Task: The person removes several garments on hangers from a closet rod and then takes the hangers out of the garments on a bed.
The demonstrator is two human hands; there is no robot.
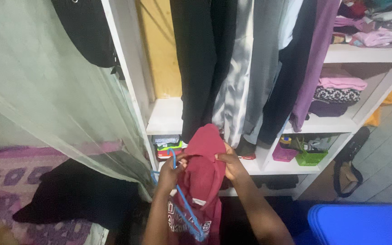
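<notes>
1. Your left hand (171, 170) is closed around the blue hanger (184, 206), whose wire runs down across the red garment (203, 172)
2. Your right hand (230, 164) is clamped on the garment's upper fold, holding it up before the wardrobe's lower shelf edge (286, 169)
3. A black cloth (75, 193) lies on the bed's near edge, left
4. Beyond, dark and grey clothes (232, 63) hang above the middle shelf

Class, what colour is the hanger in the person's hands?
Blue. The hanger shows best in the head view, against the red garment.
</notes>
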